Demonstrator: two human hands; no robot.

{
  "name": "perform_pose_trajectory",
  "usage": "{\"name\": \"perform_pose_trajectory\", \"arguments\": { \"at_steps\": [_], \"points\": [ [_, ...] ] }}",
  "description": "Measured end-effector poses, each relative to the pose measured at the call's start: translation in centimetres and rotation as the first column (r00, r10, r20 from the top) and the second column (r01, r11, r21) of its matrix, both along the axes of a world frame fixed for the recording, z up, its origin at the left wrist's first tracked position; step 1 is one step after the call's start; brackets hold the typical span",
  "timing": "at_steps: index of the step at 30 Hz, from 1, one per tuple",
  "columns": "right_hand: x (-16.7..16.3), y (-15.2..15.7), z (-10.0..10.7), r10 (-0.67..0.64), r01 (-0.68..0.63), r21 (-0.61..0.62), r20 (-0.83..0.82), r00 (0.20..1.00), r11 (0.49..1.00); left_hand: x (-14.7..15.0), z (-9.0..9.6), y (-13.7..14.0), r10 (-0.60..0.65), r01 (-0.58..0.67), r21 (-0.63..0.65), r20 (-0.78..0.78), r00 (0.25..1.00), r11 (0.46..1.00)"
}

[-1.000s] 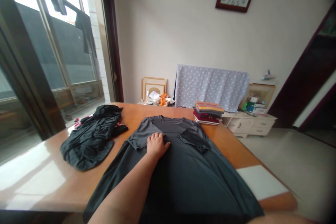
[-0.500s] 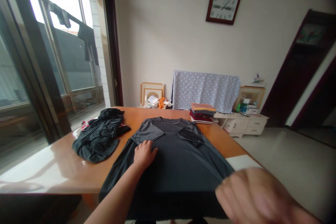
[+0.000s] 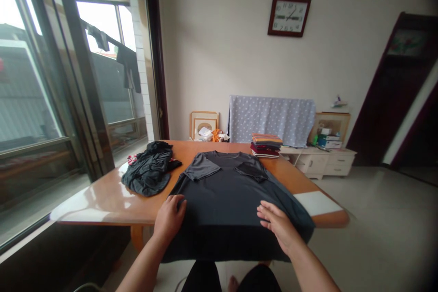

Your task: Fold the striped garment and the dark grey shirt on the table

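Note:
A dark grey short-sleeved T-shirt [image 3: 224, 196] lies spread on the wooden table, its neckline at the far side. Both sleeves are turned inward over the body, and the hem hangs over the near edge. At the shirt's left side is my left hand [image 3: 169, 220], its fingers loosely bent and the thumb apart, with no cloth visibly pinched. Over the right part of the shirt, my right hand [image 3: 276, 224] has its fingers stretched out and holds nothing.
A crumpled heap of dark clothes [image 3: 147, 171] lies on the table's left. Folded clothes [image 3: 266, 145] form a stack at the far right. A white sheet-like patch [image 3: 316, 203] is near the right corner of the table [image 3: 102, 194]. Behind stands a low white cabinet [image 3: 325, 163].
My left hand has moved left off the shirt's middle to its side. My right hand, blurred and close to the camera before, has moved forward and left over the shirt, its fingers now extended.

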State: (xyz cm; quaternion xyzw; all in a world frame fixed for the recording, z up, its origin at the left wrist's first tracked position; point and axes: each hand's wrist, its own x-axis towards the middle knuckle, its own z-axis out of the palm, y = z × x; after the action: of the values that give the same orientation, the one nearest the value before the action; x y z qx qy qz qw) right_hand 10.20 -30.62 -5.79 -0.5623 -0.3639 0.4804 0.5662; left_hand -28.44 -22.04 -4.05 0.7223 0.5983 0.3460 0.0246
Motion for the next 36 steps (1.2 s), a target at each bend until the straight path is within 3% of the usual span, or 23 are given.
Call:
{"name": "perform_pose_trajectory", "arguments": {
  "at_steps": [5, 10, 18, 27, 36],
  "points": [
    [0.1, 0.1, -0.3, -0.011, 0.009, 0.030, 0.044, 0.999, 0.999, -2.3, -0.1, -0.3, 0.224, -0.224, 0.003, -0.044, 0.974, 0.975],
    [0.0, 0.3, -0.6, -0.019, 0.017, 0.028, 0.075, 0.997, 0.999, -3.7, 1.0, 1.1, 0.382, -0.405, -0.171, -0.154, 0.911, 0.898],
    [-0.1, 0.2, -0.4, -0.009, 0.008, 0.009, 0.080, 0.997, 1.000, -4.2, 1.9, 4.3, 0.358, -0.399, -0.239, -0.199, 0.912, 0.885],
    [-0.1, 0.4, -0.5, -0.020, 0.018, 0.028, 0.071, 0.997, 0.999, -4.8, 1.4, 4.5, 0.385, -0.430, -0.241, -0.211, 0.898, 0.870],
    [-0.4, 0.2, 0.1, -0.051, 0.048, 0.051, 0.050, 0.997, 0.998, -4.6, 0.8, 4.3, 0.413, -0.431, -0.263, -0.126, 0.902, 0.863]
  ]
}}
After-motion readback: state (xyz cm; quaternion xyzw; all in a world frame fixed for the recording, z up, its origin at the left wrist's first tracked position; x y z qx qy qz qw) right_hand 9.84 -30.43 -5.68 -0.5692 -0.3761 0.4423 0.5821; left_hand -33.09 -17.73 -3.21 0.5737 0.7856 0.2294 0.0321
